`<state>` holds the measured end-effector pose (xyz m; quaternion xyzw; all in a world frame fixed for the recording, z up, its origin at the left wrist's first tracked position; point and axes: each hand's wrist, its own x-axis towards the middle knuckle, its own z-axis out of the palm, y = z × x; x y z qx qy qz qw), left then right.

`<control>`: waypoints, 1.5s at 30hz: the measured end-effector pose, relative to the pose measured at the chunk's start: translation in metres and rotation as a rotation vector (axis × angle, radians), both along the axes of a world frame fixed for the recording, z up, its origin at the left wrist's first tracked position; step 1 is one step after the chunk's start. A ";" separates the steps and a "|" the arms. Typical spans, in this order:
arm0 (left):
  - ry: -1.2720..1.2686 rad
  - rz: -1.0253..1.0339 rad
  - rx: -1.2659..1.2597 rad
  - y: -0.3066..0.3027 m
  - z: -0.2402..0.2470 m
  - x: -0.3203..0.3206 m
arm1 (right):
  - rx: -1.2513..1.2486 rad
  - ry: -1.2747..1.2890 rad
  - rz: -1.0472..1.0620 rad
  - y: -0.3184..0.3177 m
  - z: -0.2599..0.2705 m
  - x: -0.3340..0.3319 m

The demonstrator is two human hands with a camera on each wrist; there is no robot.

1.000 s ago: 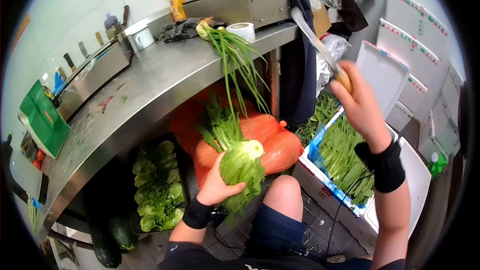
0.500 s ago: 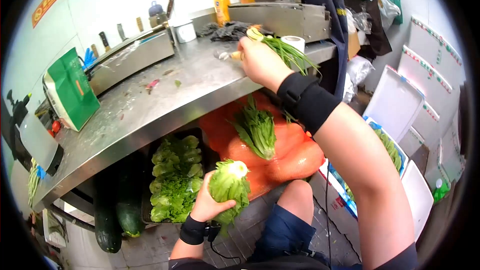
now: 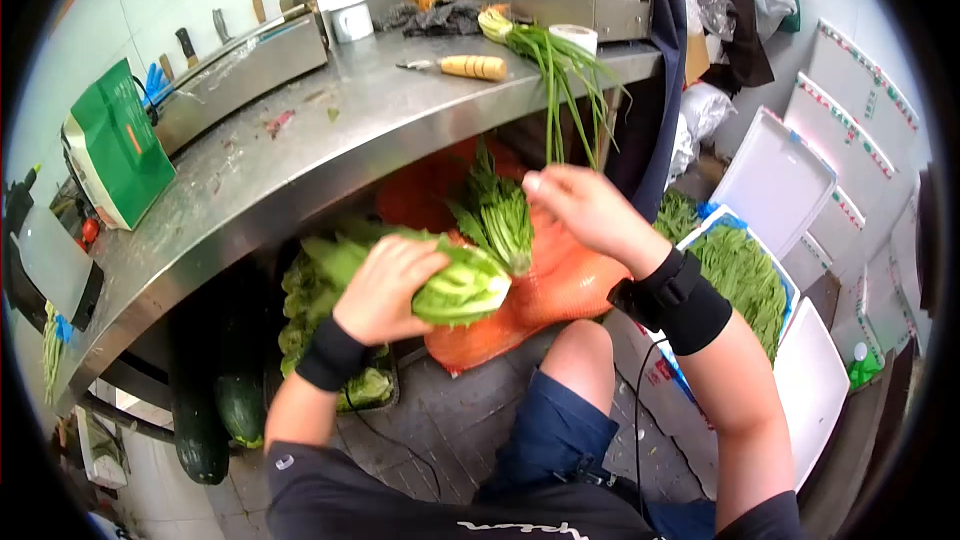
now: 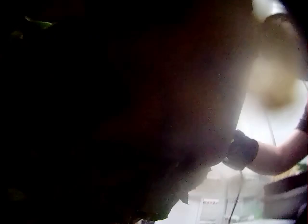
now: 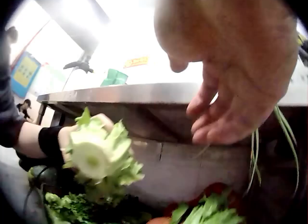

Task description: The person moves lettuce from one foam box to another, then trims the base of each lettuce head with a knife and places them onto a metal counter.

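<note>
In the head view my left hand [image 3: 385,285] grips a head of leafy lettuce [image 3: 462,288], its pale cut base turned to the right. The right wrist view shows that round cut base [image 5: 91,159] face on. Empty and with loosely bent fingers, my right hand [image 3: 590,215] hovers over the orange mesh sack [image 3: 560,290]. A second leafy green head [image 3: 508,225] lies on the sack between the hands. On the steel counter rests a knife with a wooden handle [image 3: 473,67]. The left wrist view is mostly dark.
Under the counter [image 3: 370,130], a dark crate of lettuce [image 3: 370,388] stands beside large dark-green gourds [image 3: 240,390]. Spring onions [image 3: 560,65] hang over the counter edge. To the right is an open foam box of long greens [image 3: 740,275], with stacked white boxes [image 3: 860,100] behind.
My right hand had the knife raised, set it on the counter and came back down empty. My left hand turned the lettuce from upright to lying sideways and moved it toward the crate.
</note>
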<state>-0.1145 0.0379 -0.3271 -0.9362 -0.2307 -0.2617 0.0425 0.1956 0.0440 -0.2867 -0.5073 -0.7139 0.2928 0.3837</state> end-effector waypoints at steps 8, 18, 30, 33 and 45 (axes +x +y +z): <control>0.379 -0.259 0.442 0.069 0.035 0.075 | -0.334 0.341 0.157 0.000 -0.075 -0.009; -0.388 0.378 0.202 0.036 -0.046 0.126 | -0.560 1.180 -0.031 0.025 -0.154 0.070; -1.274 0.005 -1.857 0.107 -0.192 0.155 | -0.655 1.213 0.060 0.023 -0.180 0.057; -1.360 0.110 -1.860 0.085 -0.177 0.164 | -0.590 1.196 0.105 0.014 -0.182 0.065; -0.651 -0.331 -2.115 -0.043 -0.130 0.358 | 0.072 1.494 -0.570 -0.224 -0.178 0.192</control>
